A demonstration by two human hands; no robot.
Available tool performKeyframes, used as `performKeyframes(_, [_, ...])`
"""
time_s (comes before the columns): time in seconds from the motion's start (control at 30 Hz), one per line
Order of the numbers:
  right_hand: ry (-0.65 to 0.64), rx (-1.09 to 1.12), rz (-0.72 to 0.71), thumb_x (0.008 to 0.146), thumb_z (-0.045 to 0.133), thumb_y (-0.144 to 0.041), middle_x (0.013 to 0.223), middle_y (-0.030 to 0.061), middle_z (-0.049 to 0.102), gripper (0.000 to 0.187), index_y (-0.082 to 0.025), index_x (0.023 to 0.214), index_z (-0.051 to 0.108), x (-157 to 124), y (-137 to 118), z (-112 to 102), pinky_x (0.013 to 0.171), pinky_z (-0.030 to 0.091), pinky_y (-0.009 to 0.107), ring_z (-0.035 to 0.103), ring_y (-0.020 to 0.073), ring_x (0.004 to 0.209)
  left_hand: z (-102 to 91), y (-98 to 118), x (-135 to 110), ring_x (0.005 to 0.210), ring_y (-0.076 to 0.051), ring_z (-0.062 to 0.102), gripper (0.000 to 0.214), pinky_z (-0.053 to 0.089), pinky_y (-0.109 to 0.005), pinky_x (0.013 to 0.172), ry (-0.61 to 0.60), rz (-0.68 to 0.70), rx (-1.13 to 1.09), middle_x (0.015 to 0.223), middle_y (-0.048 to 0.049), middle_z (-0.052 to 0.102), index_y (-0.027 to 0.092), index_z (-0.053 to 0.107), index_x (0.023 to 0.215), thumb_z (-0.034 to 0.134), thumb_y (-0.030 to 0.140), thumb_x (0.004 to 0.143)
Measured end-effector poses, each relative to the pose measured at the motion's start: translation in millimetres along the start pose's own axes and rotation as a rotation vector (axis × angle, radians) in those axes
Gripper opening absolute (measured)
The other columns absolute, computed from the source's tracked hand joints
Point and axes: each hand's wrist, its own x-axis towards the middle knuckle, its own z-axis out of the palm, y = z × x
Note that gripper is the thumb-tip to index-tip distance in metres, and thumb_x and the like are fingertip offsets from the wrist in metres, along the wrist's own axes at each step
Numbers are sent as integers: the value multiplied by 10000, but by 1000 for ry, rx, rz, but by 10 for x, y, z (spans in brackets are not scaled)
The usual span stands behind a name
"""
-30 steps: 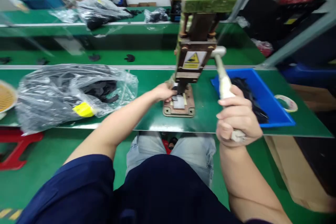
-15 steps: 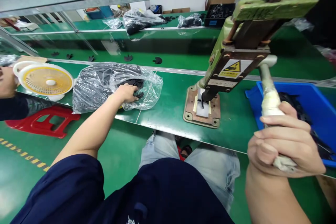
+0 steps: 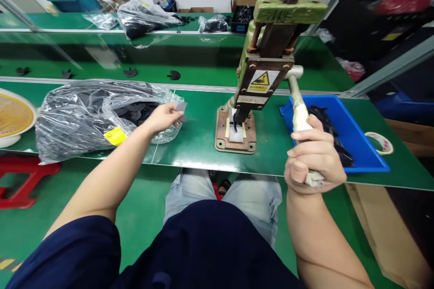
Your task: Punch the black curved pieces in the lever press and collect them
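My right hand (image 3: 313, 158) is wrapped round the tape-bound lever handle (image 3: 299, 115) of a green hand press (image 3: 267, 61). Under the press ram, a pale metal fixture sits on the rusty base plate (image 3: 221, 137). My left hand (image 3: 164, 118) pinches a flat greyish piece (image 3: 182, 108), slightly blurred, over the mouth of a clear plastic bag (image 3: 73, 113). Many flat black plastic parts (image 3: 134, 112) lie inside that bag.
A blue bin (image 3: 366, 144) with black parts stands right of the press, beside a tape roll (image 3: 380, 143). Several black parts (image 3: 130, 72) lie along the strip behind. A yellow-and-white fan (image 3: 15, 115) is at the left, above a red stool (image 3: 27, 178).
My left hand has come up out of the bag, now with a flat piece in its fingers. My right hand stays on the lever. The view has turned to the right.
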Motion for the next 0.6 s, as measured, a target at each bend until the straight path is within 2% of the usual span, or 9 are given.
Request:
performKeyframes(0.03, [-1,-3,1,861,676,-304,674,-53,642,217,-248,668,595,0,-6,-3,1153,559,650,737,196,878,226,128,2,676,-183,708,260,566,-302,689,-93,5,-159,844,-63,777,182,651,952,761,414,916])
performKeyframes(0.1, [-9,-7,10,857,671,-305,681,-57,645,213,-250,667,592,-3,-13,-15,1156,554,652,737,196,878,665,360,24,608,-145,671,303,550,-268,626,-206,21,-338,770,-51,750,174,620,885,828,394,884])
performKeyframes(0.17, [-22,-20,28,858,665,-308,687,-58,653,217,-253,664,586,-10,-19,-30,1161,549,650,739,196,882,1021,532,69,541,-120,628,339,509,-238,557,-249,19,-402,676,-30,705,176,588,814,845,386,887])
performKeyframes(0.23, [-32,-34,34,863,665,-314,676,-55,648,226,-255,663,577,-21,-25,-44,1158,553,638,739,195,881,1258,628,124,522,-111,617,352,469,-218,519,-264,25,-412,633,-15,676,178,577,778,841,377,899])
performKeyframes(0.37, [-25,-48,43,879,678,-363,667,-55,636,256,-265,666,574,-35,-35,-52,1133,570,619,736,200,881,1451,641,220,567,-116,653,338,425,-204,512,-288,58,-382,660,-16,695,172,613,788,853,389,884])
performKeyframes(0.6, [-34,-3,13,887,688,-340,683,-50,651,244,-247,686,585,-6,-28,-31,1131,554,691,727,212,882,1500,573,300,547,-121,625,312,423,-215,541,-289,88,-320,619,-6,680,176,665,848,845,429,877])
